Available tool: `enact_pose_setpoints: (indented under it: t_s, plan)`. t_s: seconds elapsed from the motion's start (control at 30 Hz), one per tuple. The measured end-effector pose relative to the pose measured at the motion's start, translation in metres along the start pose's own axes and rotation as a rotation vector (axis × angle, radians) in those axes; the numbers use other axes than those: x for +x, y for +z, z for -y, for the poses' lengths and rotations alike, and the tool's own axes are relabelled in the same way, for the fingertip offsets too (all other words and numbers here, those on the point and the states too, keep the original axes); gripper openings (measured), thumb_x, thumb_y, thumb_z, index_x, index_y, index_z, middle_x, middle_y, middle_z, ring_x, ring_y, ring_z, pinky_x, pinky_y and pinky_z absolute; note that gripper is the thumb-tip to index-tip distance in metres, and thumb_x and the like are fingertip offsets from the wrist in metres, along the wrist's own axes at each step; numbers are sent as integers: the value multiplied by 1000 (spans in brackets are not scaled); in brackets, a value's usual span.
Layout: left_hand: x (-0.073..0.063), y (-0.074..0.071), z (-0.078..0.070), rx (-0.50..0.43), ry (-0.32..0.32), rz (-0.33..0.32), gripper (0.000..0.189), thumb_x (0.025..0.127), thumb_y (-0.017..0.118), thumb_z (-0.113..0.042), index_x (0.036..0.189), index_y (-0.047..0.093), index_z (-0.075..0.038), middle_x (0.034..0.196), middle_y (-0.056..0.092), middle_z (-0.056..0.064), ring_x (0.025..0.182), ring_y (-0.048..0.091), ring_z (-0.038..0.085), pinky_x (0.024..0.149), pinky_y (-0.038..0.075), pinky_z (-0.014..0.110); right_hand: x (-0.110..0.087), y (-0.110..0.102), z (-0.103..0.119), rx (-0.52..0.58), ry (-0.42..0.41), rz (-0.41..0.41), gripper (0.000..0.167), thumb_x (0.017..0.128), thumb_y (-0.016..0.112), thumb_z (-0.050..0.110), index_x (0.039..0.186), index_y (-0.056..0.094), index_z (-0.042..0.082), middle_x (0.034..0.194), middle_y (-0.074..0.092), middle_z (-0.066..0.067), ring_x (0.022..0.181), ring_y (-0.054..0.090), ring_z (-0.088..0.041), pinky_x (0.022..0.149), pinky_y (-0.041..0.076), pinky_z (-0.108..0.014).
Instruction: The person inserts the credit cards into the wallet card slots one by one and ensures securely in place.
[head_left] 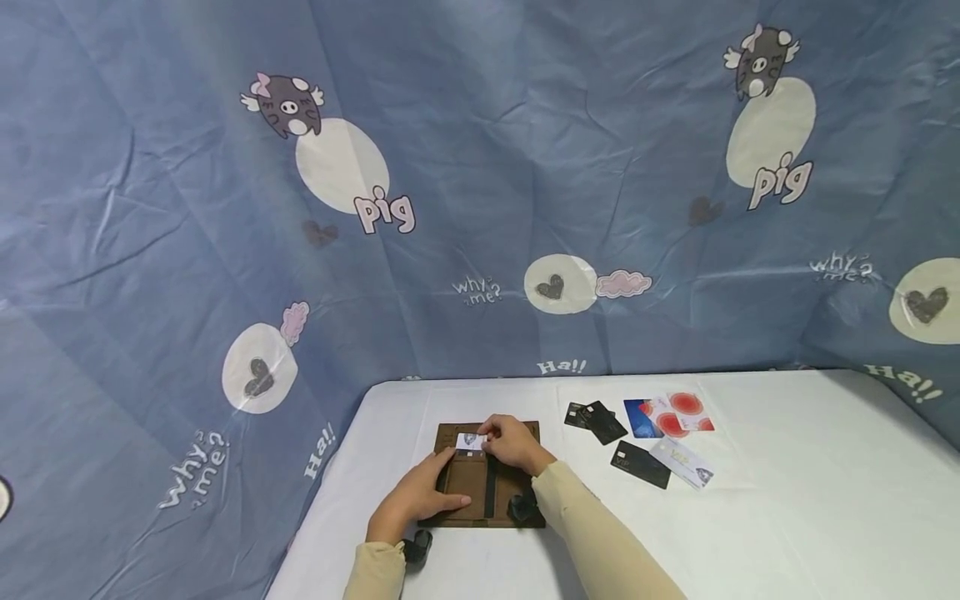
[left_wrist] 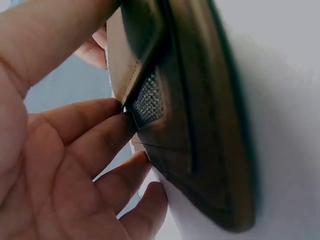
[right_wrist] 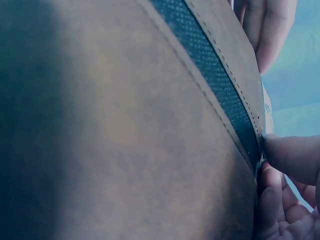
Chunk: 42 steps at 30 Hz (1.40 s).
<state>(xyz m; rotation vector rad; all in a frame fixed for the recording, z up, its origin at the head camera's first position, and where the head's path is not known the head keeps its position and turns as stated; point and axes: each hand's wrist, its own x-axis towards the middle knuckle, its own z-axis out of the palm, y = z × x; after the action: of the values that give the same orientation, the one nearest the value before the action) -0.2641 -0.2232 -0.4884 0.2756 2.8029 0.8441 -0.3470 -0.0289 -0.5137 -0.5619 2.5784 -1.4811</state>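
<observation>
A brown wallet (head_left: 468, 487) lies spread flat on the white table, with a dark strip (head_left: 491, 487) running down it. A white card (head_left: 471, 441) with a printed picture sticks up from the top of its left pocket, above a dark card edge. My right hand (head_left: 512, 442) pinches this card by its right side. My left hand (head_left: 420, 490) rests on the wallet's left part, thumb stretched across it. In the left wrist view its fingertips (left_wrist: 127, 117) touch the pocket edge beside a mesh patch (left_wrist: 149, 100). The right wrist view is mostly brown leather (right_wrist: 135, 115), and the card is largely hidden there.
Right of the wallet lie dark cards (head_left: 603, 422), a blue card (head_left: 641, 418), red-and-white cards (head_left: 686, 411), a black VIP card (head_left: 640, 464) and a silver VIP card (head_left: 682, 462). A blue patterned curtain (head_left: 465, 208) hangs behind the table (head_left: 810, 500).
</observation>
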Motion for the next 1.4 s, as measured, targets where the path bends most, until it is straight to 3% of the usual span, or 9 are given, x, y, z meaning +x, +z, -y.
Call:
enact_pose_setpoints:
  t_s: [0.7,1.4]
  plan:
    - [-2,-3,2,16,-34,-17,91,79,83,-38,150,39,-4,150,40,30,135,43,49,105,39,64,1,1,2,-42,-42,49,12,89,66,1,97,72,6,93,61,-5,82,52,-13,75,47,-30]
    - [-2,-1,-2,-16,-20,-15,90,79,84,-36,151,39,-5,149,40,32,133,45,49,104,40,63,-2,-2,0,-41,4,61,12,91,66,1,93,75,8,96,61,-5,83,52,-14,75,46,-31]
